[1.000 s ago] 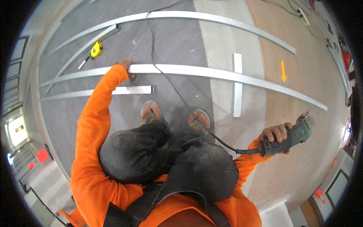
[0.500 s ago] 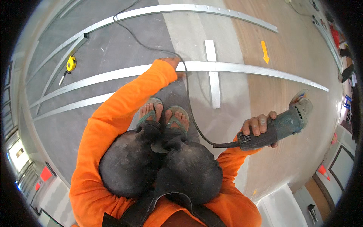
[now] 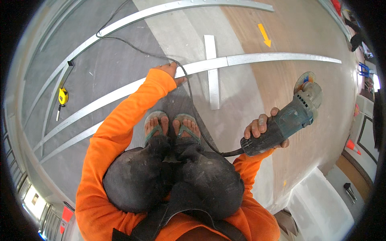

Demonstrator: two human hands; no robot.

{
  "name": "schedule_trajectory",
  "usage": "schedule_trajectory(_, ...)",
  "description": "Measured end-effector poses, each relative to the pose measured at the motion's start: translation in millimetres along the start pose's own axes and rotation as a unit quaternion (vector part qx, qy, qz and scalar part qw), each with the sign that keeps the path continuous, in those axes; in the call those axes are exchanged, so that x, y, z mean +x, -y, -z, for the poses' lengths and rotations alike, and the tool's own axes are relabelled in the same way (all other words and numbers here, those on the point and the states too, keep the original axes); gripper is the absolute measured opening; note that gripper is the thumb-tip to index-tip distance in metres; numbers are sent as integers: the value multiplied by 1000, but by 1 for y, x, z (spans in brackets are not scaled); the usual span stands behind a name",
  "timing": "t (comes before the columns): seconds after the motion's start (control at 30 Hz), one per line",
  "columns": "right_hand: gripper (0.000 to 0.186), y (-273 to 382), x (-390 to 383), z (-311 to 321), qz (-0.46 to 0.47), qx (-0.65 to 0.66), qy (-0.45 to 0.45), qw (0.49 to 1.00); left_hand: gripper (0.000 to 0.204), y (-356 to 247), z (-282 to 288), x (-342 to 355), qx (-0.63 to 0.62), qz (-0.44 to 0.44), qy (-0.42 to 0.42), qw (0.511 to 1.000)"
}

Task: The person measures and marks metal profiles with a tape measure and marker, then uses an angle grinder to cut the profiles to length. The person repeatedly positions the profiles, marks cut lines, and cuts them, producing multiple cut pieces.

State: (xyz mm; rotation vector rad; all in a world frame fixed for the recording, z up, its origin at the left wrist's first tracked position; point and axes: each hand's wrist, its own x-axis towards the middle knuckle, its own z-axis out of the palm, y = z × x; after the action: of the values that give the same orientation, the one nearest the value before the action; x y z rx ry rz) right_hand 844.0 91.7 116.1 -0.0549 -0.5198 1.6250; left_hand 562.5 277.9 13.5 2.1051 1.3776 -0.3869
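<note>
My right hand (image 3: 261, 127) is wrapped round the body of an angle grinder (image 3: 292, 113), held up off the floor at the right. Its disc (image 3: 302, 81) points up and away from me. A black cord (image 3: 192, 105) runs from the grinder's rear and passes over the metal bar. My left hand (image 3: 175, 73) grips a long silver metal bar (image 3: 207, 65), fingers on both sides, partly hidden by the sleeve. Beyond that hand, the bar lies across a short metal strip (image 3: 214, 89). A thin line crosses the bar right of the strip.
Another long metal bar (image 3: 169, 8) lies farther off. At the left, a yellow tape measure (image 3: 63, 96) and a marker (image 3: 58, 113) are beside a shorter bar (image 3: 60, 82). My sandalled feet (image 3: 187, 127) stand close to the gripped bar. A white box (image 3: 321, 205) is at lower right.
The grinder has turned, its disc end swinging upward and slightly left. My left hand keeps its hold on the bar. The whole view has shifted and tilted a little.
</note>
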Motion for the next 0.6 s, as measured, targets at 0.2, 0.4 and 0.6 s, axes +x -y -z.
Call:
schedule_trajectory(0.2,87,0,-1,-2,-2,-36,-27,999,69,-23,74,-27,82,45,181,979)
schedule_trajectory(0.4,86,-36,45,5,81,-319,-227,916,84,-108,67,-78,-500,-248,247,792)
schedule_trajectory(0.6,74,-46,58,-22,86,-363,-335,865,81,-126,38,-90,-352,-232,115,899)
